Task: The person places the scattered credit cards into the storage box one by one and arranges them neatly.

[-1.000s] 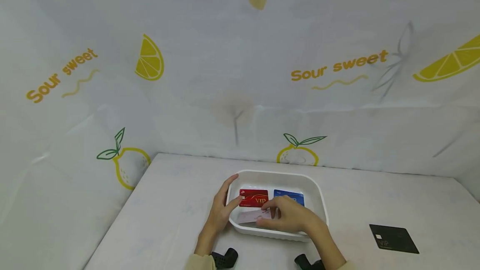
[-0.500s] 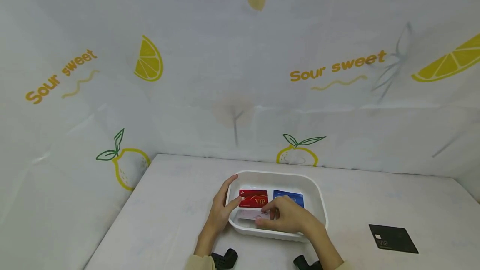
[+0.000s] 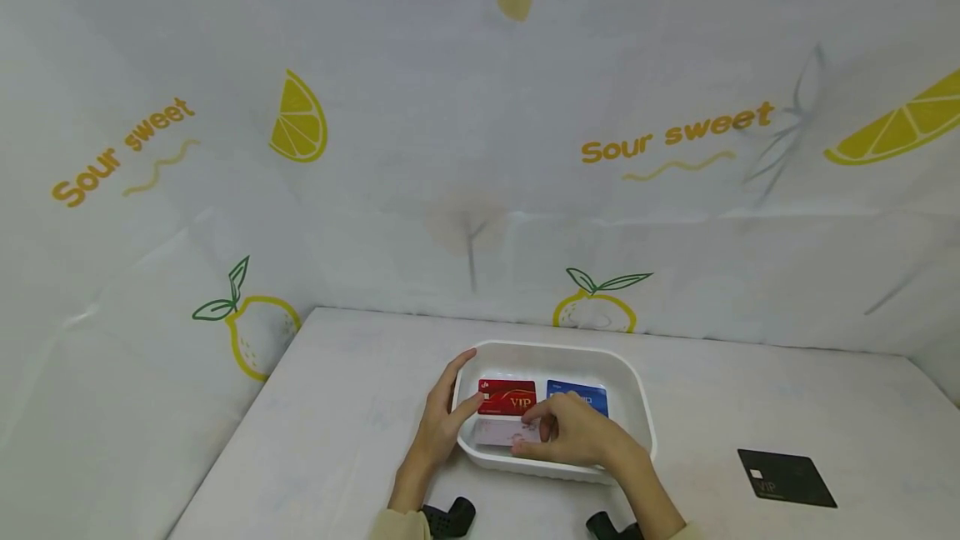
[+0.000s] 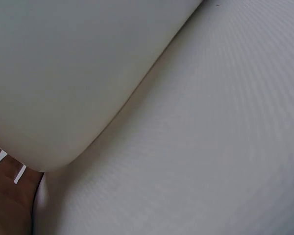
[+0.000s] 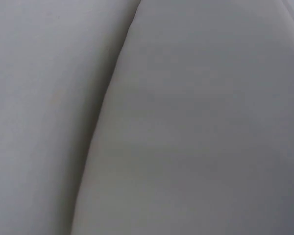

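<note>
In the head view, a white plastic tray (image 3: 633,377) stands on the table. My left hand (image 3: 438,419) grips its left end, thumb over the rim and the other fingers along the outside. Inside, my right hand (image 3: 577,433) pinches the right end of a pale pink card (image 3: 497,432) between thumb and fingers, covering that end. Just behind the pink card lies a red VIP card (image 3: 502,398). A blue card (image 3: 592,394) is to its right, partly behind my right hand. The left wrist view has the tray's outer wall (image 4: 78,73) beside my fingers.
A black VIP card (image 3: 787,478) lies on the white table (image 3: 352,407), to the right of the tray. Black wrist devices (image 3: 450,517) show at the lower edge. A white wall covering (image 3: 420,148) with lemon prints rises behind the table.
The pink card has shifted from a slant to lying straighter and flatter, parallel with the red card. My left hand and the tray stay put.
</note>
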`<state>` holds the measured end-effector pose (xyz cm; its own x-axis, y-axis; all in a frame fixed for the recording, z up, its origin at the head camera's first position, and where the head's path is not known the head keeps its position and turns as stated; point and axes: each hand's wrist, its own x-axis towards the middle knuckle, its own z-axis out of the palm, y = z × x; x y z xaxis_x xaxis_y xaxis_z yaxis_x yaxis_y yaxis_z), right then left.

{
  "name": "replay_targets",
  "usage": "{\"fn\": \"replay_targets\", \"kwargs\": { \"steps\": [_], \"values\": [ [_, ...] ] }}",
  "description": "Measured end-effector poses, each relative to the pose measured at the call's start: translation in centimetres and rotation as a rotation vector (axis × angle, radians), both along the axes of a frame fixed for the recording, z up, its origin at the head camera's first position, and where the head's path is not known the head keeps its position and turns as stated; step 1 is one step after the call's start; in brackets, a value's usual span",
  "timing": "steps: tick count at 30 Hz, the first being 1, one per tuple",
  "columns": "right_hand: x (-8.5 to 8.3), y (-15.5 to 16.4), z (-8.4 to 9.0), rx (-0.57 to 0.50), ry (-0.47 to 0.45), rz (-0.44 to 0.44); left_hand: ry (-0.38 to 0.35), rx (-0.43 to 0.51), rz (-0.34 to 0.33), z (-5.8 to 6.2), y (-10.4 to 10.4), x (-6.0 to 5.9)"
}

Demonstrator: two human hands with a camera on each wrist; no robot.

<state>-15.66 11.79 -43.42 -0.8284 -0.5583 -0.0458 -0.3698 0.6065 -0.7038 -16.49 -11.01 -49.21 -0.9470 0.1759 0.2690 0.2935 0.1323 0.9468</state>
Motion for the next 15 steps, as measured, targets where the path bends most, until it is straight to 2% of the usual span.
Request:
{"fn": "replay_targets", "kwargs": {
  "steps": [15],
  "values": [
    [0.08,-0.38,-0.32,0.044,0.036,-0.036,-0.005,0.013,-0.010,-0.03,-0.08,0.01]
  ]
}}
